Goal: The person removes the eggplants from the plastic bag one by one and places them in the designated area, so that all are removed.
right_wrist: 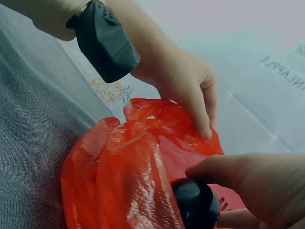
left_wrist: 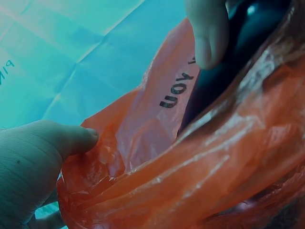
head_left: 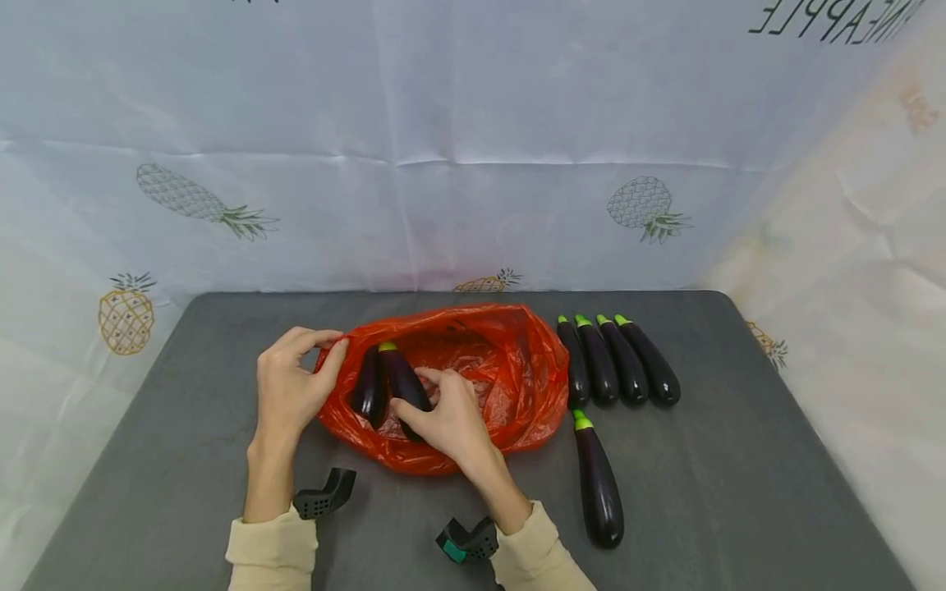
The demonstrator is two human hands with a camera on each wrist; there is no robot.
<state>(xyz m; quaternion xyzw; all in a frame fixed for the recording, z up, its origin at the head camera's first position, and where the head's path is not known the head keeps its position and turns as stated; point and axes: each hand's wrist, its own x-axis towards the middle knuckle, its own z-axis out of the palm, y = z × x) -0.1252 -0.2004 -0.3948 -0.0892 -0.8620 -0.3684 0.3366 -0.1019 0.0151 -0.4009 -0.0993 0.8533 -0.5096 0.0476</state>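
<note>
A red plastic bag [head_left: 528, 410] stands with its mouth spread wide. My left hand [head_left: 288, 390] pinches the bag's left rim between thumb and fingers, the thumb lying inside the edge in the left wrist view. Inside the bag, my right hand [head_left: 456, 420] grips a dark purple eggplant [head_left: 401, 379] near its thick lower end, with the green cap pointing away from me. Left of it another eggplant [head_left: 367, 392] lies in the bag against the wall. In the right wrist view the gripped eggplant [right_wrist: 193, 202] shows its glossy rounded end beneath the thumb.
Right of the bag, several eggplants [head_left: 631, 361] lie side by side with their caps to the back. Nearer to me lies a single eggplant [head_left: 600, 484]. Everything rests on a grey table [head_left: 739, 492], backed by a pineapple-print cloth [head_left: 473, 98].
</note>
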